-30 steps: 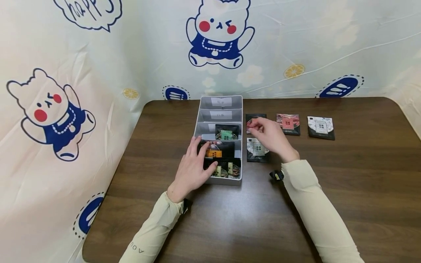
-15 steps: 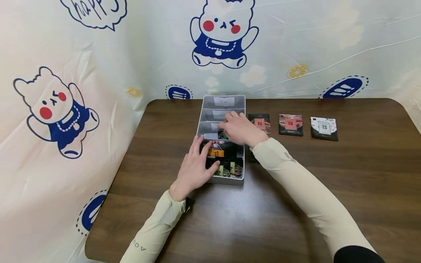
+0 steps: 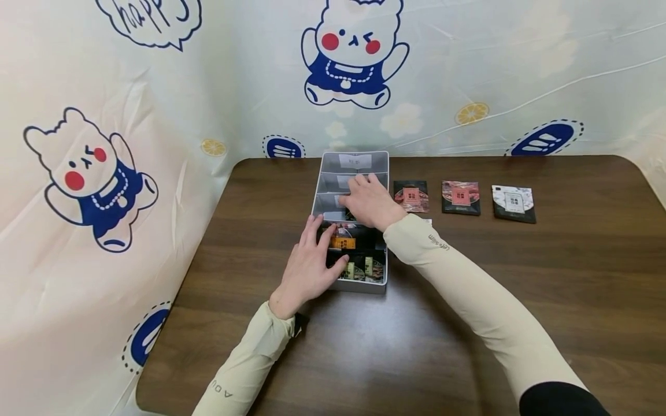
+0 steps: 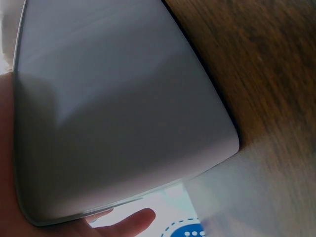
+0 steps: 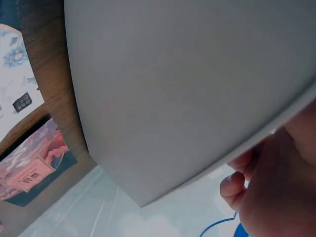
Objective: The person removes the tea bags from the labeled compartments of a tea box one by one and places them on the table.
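Note:
A long grey divided box [image 3: 386, 271] stands lengthwise on the table. My left hand [image 3: 303, 268] rests at its near left side, fingers spread along the rim and thumb over the front compartment. Black sachets with yellow-green labels [image 3: 359, 268] fill that front compartment; behind them lies a black sachet with an orange label [image 3: 343, 242]. My right hand [image 3: 370, 202] reaches into the third compartment, covering most of a dark sachet [image 3: 350, 215] there. In the right wrist view its fingers [image 5: 233, 186] bend beyond the rim. I cannot tell whether they grip the sachet.
Right of the box lie a pink-labelled sachet [image 3: 411, 196], a red-labelled sachet [image 3: 461, 197] and a white-and-black sachet [image 3: 514, 203]. My right sleeve [image 3: 468, 283] crosses the table. White paper labels [image 3: 355, 160] mark the rear compartments. A printed cloth [image 3: 250, 69] hangs behind the table.
My right hand has moved left from over the pink-labelled sachet into the box's third compartment, then slightly further left. Its sleeve now hides most of the nearer white sachet. My left hand stays put.

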The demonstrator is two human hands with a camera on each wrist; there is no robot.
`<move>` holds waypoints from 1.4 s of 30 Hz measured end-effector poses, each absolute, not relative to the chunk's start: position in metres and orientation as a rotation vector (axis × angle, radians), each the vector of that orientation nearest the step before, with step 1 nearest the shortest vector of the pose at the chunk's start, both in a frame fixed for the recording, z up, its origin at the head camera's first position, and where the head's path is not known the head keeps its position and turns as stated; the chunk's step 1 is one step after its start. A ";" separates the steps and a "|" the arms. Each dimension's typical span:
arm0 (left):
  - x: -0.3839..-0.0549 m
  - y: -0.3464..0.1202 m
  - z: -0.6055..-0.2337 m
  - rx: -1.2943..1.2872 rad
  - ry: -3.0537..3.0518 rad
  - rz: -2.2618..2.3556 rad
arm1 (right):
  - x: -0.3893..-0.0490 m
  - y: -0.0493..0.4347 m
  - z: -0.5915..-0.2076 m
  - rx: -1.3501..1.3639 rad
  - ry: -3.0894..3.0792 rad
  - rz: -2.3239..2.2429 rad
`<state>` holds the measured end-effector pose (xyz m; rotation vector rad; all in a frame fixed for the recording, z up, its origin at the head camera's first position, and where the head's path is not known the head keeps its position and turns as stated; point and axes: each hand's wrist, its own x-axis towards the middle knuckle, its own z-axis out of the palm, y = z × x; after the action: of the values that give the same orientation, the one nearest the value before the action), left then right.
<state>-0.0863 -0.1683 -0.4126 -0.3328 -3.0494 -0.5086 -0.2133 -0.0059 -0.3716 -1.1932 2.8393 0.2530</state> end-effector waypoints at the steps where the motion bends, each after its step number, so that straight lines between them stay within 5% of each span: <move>1: -0.086 -0.168 -0.413 -0.334 -3.047 -0.507 | -0.214 -0.006 -0.372 -1.191 2.848 0.256; 15: -0.086 -0.170 -0.414 -0.327 -3.048 -0.532 | -0.215 0.013 -0.356 -1.226 2.921 -0.055; 42: -0.087 -0.167 -0.413 -0.314 -3.043 -0.528 | -0.225 0.077 -0.376 -0.567 2.666 -1.409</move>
<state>-0.0871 -0.1671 -0.4134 -0.3145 -3.0432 -0.5277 -0.2248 0.0765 -0.3756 -0.5670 2.6663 -1.4093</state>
